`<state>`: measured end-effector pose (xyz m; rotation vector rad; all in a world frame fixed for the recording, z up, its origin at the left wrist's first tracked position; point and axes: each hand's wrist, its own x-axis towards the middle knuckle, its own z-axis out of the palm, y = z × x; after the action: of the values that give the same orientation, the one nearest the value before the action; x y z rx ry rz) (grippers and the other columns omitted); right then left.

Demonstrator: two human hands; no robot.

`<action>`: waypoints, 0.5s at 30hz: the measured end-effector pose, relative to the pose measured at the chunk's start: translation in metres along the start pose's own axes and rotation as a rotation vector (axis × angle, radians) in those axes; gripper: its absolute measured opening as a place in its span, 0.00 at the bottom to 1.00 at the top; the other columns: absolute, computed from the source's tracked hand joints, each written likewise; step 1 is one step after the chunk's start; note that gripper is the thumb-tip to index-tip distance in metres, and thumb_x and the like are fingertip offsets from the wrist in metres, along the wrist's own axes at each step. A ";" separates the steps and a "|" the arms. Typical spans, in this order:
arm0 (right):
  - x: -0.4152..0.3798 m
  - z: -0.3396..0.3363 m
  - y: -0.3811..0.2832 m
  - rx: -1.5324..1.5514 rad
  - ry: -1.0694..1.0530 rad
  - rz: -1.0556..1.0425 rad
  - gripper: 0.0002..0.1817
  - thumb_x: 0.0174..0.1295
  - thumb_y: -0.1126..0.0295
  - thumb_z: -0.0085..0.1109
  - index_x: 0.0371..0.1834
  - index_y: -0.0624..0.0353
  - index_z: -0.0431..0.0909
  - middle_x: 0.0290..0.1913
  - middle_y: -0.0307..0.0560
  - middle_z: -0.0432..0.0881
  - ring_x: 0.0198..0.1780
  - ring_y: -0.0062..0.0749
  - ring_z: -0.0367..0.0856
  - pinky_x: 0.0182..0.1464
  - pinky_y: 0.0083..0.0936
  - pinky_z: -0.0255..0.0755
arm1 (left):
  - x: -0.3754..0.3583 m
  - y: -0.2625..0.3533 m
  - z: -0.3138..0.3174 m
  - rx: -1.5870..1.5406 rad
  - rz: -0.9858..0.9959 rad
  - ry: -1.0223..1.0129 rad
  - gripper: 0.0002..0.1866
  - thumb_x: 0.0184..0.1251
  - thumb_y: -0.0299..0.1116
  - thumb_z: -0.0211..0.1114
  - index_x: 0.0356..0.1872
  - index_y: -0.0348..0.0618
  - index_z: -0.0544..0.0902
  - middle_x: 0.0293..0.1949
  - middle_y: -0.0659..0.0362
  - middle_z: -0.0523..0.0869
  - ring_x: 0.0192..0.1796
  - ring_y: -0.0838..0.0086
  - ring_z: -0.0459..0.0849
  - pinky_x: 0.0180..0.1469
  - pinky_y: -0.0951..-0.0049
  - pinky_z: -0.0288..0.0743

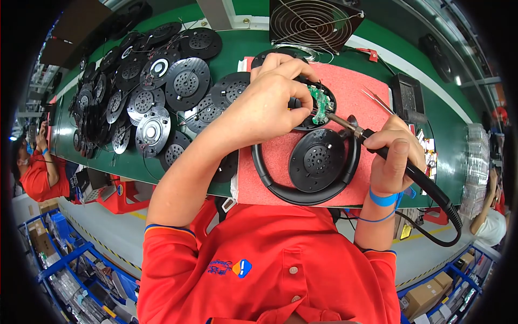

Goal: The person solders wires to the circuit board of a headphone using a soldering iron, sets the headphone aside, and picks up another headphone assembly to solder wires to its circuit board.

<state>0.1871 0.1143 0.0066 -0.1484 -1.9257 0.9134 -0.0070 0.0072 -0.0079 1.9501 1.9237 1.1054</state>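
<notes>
My left hand (275, 100) reaches over an open black earcup, thumb and fingers pinched at its near-left edge; what they hold is too small to make out. A green circuit board (322, 102) with thin wires lies in that cup. Gripped in my right hand (396, 156) is a soldering iron (346, 126), its tip at the board's lower right edge. Just below, the headphones' curved black headband (275, 186) rests on a pink foam mat (369, 81). The other earcup, with a round perforated black plate (317, 160), lies inside the band's curve.
Many black speaker plates (187, 83) with wires are piled on the green bench at left. A fan (313, 24) stands behind the mat. Tweezers (377, 100) and a black bin (407, 100) are at right, beyond them stacked clear trays (475, 167). A person (40, 181) works at far left.
</notes>
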 end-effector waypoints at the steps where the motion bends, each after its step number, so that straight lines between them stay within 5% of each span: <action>1: 0.000 0.000 0.000 -0.002 0.003 -0.005 0.21 0.66 0.63 0.50 0.18 0.64 0.79 0.16 0.41 0.76 0.17 0.23 0.65 0.19 0.21 0.55 | 0.000 0.000 0.000 0.004 0.015 0.003 0.03 0.45 0.25 0.66 0.23 0.40 0.82 0.49 0.59 0.80 0.58 0.59 0.69 0.62 0.63 0.61; 14: 0.004 0.004 -0.006 -0.012 -0.084 0.013 0.16 0.61 0.66 0.53 0.17 0.61 0.79 0.16 0.42 0.77 0.16 0.27 0.66 0.19 0.23 0.58 | 0.001 0.007 -0.002 0.096 0.092 -0.009 0.04 0.41 0.23 0.65 0.20 0.41 0.78 0.48 0.58 0.79 0.58 0.58 0.69 0.60 0.59 0.63; 15: 0.003 0.007 -0.010 -0.054 -0.087 0.050 0.25 0.67 0.57 0.47 0.17 0.63 0.77 0.14 0.41 0.72 0.17 0.25 0.64 0.20 0.24 0.52 | 0.001 0.007 -0.003 0.102 0.092 -0.008 0.04 0.41 0.23 0.66 0.20 0.41 0.78 0.48 0.59 0.79 0.58 0.58 0.69 0.60 0.59 0.63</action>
<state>0.1820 0.1050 0.0133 -0.1921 -2.0364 0.9147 -0.0029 0.0062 -0.0013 2.1124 1.9395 1.0389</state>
